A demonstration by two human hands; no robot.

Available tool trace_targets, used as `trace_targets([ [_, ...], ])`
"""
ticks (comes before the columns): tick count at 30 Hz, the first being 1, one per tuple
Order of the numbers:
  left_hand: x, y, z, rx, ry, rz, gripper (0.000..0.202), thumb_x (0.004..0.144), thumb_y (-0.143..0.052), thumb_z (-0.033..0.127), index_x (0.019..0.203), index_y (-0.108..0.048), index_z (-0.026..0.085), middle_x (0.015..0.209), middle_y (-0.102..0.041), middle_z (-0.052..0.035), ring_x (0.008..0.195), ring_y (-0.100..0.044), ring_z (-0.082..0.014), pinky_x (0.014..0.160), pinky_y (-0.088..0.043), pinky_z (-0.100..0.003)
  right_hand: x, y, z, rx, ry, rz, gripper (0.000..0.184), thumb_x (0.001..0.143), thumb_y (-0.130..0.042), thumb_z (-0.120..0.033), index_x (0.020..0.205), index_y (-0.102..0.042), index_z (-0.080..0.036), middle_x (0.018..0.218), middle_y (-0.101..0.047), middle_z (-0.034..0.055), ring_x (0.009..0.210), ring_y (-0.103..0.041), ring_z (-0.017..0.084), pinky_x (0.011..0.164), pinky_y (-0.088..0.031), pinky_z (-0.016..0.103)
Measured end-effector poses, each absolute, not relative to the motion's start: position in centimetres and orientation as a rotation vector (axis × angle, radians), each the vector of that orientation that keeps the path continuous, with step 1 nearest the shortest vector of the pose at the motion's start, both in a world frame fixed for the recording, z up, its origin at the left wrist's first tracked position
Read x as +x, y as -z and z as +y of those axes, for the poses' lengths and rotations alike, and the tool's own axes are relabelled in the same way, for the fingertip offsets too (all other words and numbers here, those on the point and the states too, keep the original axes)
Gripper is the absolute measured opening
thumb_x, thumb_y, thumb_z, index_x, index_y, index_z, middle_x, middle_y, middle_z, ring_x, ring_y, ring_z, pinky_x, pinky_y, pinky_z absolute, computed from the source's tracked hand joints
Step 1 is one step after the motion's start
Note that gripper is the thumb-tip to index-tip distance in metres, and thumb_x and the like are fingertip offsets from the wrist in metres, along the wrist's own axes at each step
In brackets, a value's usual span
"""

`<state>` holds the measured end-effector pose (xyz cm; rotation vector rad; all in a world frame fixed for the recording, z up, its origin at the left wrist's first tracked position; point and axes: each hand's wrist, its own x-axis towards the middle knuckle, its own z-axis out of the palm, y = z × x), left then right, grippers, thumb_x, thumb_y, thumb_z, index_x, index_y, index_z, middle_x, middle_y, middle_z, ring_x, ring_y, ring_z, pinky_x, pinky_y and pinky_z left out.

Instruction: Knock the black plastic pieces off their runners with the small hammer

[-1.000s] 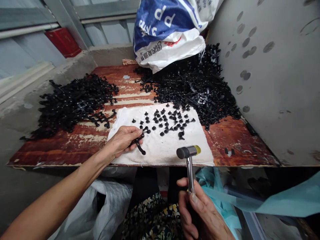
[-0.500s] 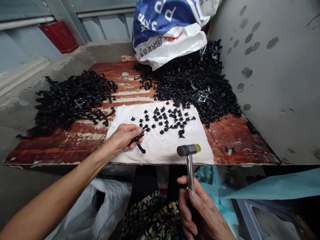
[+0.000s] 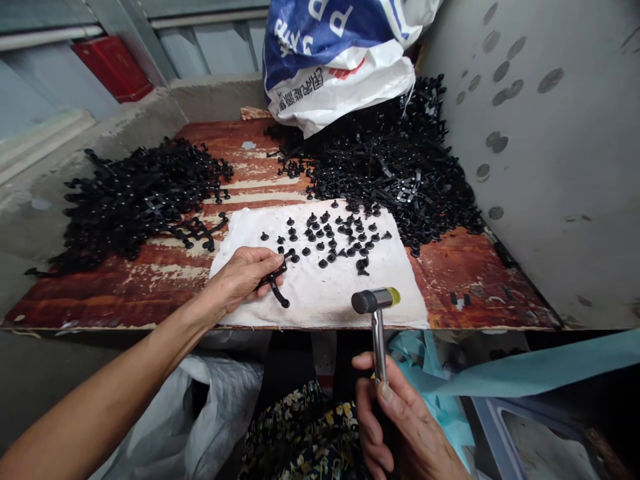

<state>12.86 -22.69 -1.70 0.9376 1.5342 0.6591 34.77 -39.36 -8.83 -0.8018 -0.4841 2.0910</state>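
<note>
At the 8 o'clock corner of the white cloth (image 3: 325, 300), the L hand (image 3: 240, 277) presses a black cross-shaped piece (image 3: 277, 283) flat. Its fingers are curled down over the upper arms of the piece. One arm w/ a round knob end sticks out toward 5 o'clock, clear of the hand.

The piece looks like thin moulded plastic, so prob. very light, fairly stiff but a bit springy. The surface is smooth, so it would likely skate on bare wood; the cloth under it gives grip & some cushion. The thin arms could crack if hit off-centre. Best hold, by my judgement, is on the arms away from the knob ends, fingertips kept back.

The R hand (image 3: 395, 420) is at 6 o'clock, below the edge of the board (image 3: 465, 280), fist closed round the low end of the metal shaft of the hammer (image 3: 376, 301). The shaft stands upright. The head, black w/ a yellow face, sits over the cloth's near edge, at 4 o'clock from the piece & apart from it. Can't tell if the head touches the cloth.

Small black studs (image 3: 330, 237) lie loose on the cloth's 12 o'clock half. Heaps of black parts sit at 10 o'clock (image 3: 135, 197) & 1 o'clock (image 3: 395, 167), w/ a blue-white sack (image 3: 340, 60) at 12.
</note>
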Motion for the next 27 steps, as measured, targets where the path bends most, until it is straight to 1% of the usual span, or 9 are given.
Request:
trace_targets([
  [4, 12.7, 2.0, -22.6, 0.958, -0.655, 1.524, 0.021, 0.079, -0.067, 0.026, 0.066, -0.059, 0.011, 0.05, -0.06, -0.0003, 0.03, -0.039, -0.0021, 0.029, -0.02, -0.01, 34.8, 9.0, -39.4, -0.794, -2.09, -0.49, 0.043, 0.086, -0.067, -0.059, 0.114, -0.053, -0.028, 0.065, -0.051, -0.0091, 0.043, -0.038, 0.002, 0.043, -0.046, 0.014],
  [9, 12.7, 2.1, -22.5, 1.014, -0.643, 1.541, 0.024, 0.084, -0.061, 0.024, 0.064, -0.058, 0.011, 0.051, -0.06, -0.0003, 0.028, -0.038, -0.0017, 0.028, -0.018, -0.01, 34.7, 9.6, -39.4, -0.731, -2.085, -0.534, 0.04, 0.089, -0.064, -0.058, 0.115, -0.052, -0.029, 0.065, -0.05, -0.0093, 0.041, -0.038, 0.002, 0.043, -0.047, 0.015],
  [12, 12.8, 2.0, -22.3, 1.053, -0.617, 1.552, 0.027, 0.085, -0.06, 0.022, 0.061, -0.058, 0.011, 0.051, -0.06, -0.0007, 0.027, -0.037, -0.0014, 0.028, -0.018, -0.011, 34.7, 9.4, -39.5, -0.815, -2.076, -0.567, 0.048, 0.087, -0.064, -0.062, 0.12, -0.051, -0.03, 0.064, -0.051, -0.0095, 0.04, -0.039, 0.002, 0.044, -0.048, 0.018],
  [15, 12.7, 1.9, -22.1, 1.062, -0.592, 1.57, 0.028, 0.085, -0.06, 0.021, 0.059, -0.058, 0.011, 0.05, -0.06, -0.0013, 0.027, -0.036, -0.0018, 0.029, -0.018, -0.012, 34.9, 8.9, -39.3, -1.034, -2.003, -0.612, 0.063, 0.084, -0.064, -0.067, 0.131, -0.049, -0.029, 0.063, -0.048, -0.0093, 0.042, -0.036, 0.004, 0.042, -0.043, 0.018],
  [17, 12.6, 1.9, -21.9, 1.092, -0.594, 1.572, 0.028, 0.084, -0.059, 0.019, 0.057, -0.057, 0.011, 0.048, -0.058, -0.0016, 0.027, -0.036, -0.0022, 0.029, -0.019, -0.013, 35.2, 8.5, -39.0, -1.191, -1.885, -0.724, 0.068, 0.086, -0.059, -0.069, 0.139, -0.047, -0.027, 0.062, -0.045, -0.0082, 0.044, -0.034, 0.005, 0.042, -0.037, 0.018],
  [19, 12.5, 2.0, -21.7, 1.141, -0.606, 1.559, 0.028, 0.082, -0.06, 0.017, 0.055, -0.057, 0.01, 0.047, -0.057, -0.0018, 0.028, -0.036, -0.0026, 0.03, -0.021, -0.014, 35.7, 8.2, -38.6, -1.294, -1.751, -0.891, 0.07, 0.09, -0.053, -0.068, 0.145, -0.047, -0.026, 0.062, -0.043, -0.0066, 0.047, -0.034, 0.007, 0.044, -0.031, 0.019],
  [21, 12.4, 2.1, -21.6, 1.177, -0.613, 1.55, 0.026, 0.081, -0.062, 0.018, 0.056, -0.058, 0.011, 0.048, -0.057, -0.002, 0.029, -0.037, -0.0031, 0.03, -0.022, -0.014, 36.1, 7.9, -38.1, -1.331, -1.638, -1.039, 0.068, 0.093, -0.049, -0.066, 0.148, -0.046, -0.026, 0.064, -0.042, -0.0048, 0.051, -0.036, 0.009, 0.045, -0.029, 0.021],
  [24, 12.3, 2.1, -21.5, 1.193, -0.598, 1.567, 0.026, 0.081, -0.063, 0.019, 0.057, -0.058, 0.012, 0.048, -0.057, -0.0019, 0.03, -0.037, -0.0037, 0.03, -0.021, -0.015, 36.3, 7.8, -37.6, -1.359, -1.565, -1.096, 0.065, 0.095, -0.045, -0.063, 0.151, -0.044, -0.029, 0.067, -0.044, -0.0033, 0.05, -0.036, 0.009, 0.044, -0.03, 0.021],
  [27, 12.6, 1.9, -21.6, 1.186, -0.567, 1.6, 0.027, 0.082, -0.06, 0.018, 0.056, -0.058, 0.012, 0.048, -0.057, -0.002, 0.028, -0.036, -0.0036, 0.031, -0.02, -0.016, 36.1, 7.9, -37.4, -1.382, -1.546, -1.056, 0.068, 0.095, -0.046, -0.064, 0.151, -0.044, -0.028, 0.066, -0.045, -0.0033, 0.048, -0.036, 0.009, 0.042, -0.031, 0.021],
])
